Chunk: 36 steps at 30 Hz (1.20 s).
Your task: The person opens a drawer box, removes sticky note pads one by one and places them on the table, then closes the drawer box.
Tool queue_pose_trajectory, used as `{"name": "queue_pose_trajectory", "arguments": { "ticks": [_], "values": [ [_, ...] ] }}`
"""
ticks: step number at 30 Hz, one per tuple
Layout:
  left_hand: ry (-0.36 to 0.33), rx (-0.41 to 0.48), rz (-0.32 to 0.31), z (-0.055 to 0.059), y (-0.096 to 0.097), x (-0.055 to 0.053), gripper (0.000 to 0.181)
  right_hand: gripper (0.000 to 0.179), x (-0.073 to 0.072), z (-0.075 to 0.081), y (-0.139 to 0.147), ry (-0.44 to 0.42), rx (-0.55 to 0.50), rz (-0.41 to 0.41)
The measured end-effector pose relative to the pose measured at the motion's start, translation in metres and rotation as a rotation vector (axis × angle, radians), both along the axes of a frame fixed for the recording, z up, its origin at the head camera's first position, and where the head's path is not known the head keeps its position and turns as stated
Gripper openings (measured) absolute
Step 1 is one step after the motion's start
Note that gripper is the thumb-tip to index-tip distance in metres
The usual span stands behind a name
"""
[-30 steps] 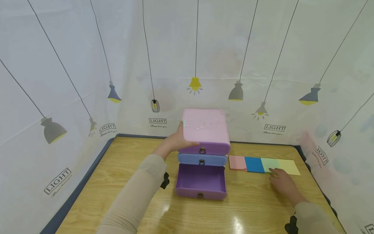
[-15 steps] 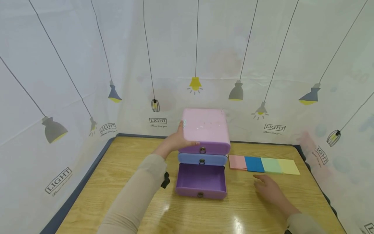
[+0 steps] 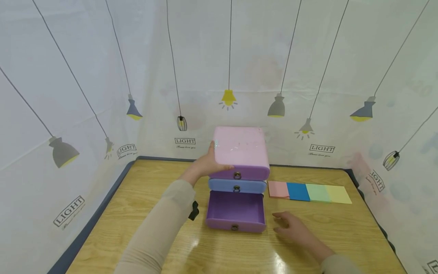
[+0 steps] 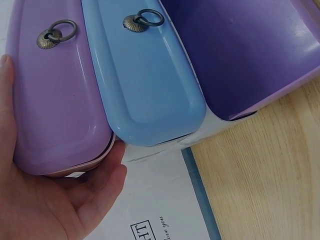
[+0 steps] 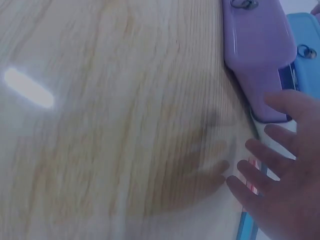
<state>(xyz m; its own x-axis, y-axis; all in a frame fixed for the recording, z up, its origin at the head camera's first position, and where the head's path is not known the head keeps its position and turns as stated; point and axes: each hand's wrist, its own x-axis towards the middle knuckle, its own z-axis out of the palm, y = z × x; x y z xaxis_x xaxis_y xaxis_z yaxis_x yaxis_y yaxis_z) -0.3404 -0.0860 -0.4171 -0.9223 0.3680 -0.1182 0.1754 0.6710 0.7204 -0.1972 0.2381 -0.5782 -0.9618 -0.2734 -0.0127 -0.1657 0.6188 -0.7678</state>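
Note:
A small chest of drawers (image 3: 241,146) with a pink top stands near the back wall. Its top purple drawer (image 4: 62,110) and blue drawer (image 4: 147,85) are pushed in further than the bottom purple drawer (image 3: 235,211), which is pulled out with nothing visible inside. My left hand (image 3: 207,163) grips the chest's upper left corner, thumb along the front and fingers bent round the side. Just right of the pulled-out drawer hovers my right hand (image 3: 294,228), fingers parted and holding nothing. In the right wrist view its thumb overlaps the drawer's side; contact cannot be judged.
Pads of sticky notes lie in a row right of the chest: pink (image 3: 278,189), blue (image 3: 298,191), green (image 3: 318,193) and yellow (image 3: 338,194). The wooden table (image 3: 150,213) meets a lamp-printed cloth (image 3: 191,76) at the back and sides.
My right hand has moved left and nearer, from the green sticky notes to beside the pulled-out drawer. My left hand stays on the chest, and the drawers keep their positions.

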Motion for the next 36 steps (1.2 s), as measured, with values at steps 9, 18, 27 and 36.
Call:
{"name": "queue_pose_trajectory", "arguments": {
  "ticks": [9,18,27,36],
  "values": [
    [0.004,-0.007,0.007,0.002,-0.001,0.001,0.138,0.046,0.0,-0.004,-0.027,-0.001,-0.031,0.005],
    [0.006,-0.008,0.007,0.0,-0.001,-0.001,0.138,0.025,0.004,-0.003,-0.039,-0.052,-0.087,-0.089],
    [0.0,-0.029,0.016,0.002,0.0,0.0,0.139,0.023,0.003,-0.002,-0.047,-0.121,-0.128,-0.169],
    [-0.005,-0.008,0.007,-0.002,0.0,-0.002,0.139,0.025,-0.009,-0.009,-0.052,-0.155,-0.159,-0.268]
  ]
}}
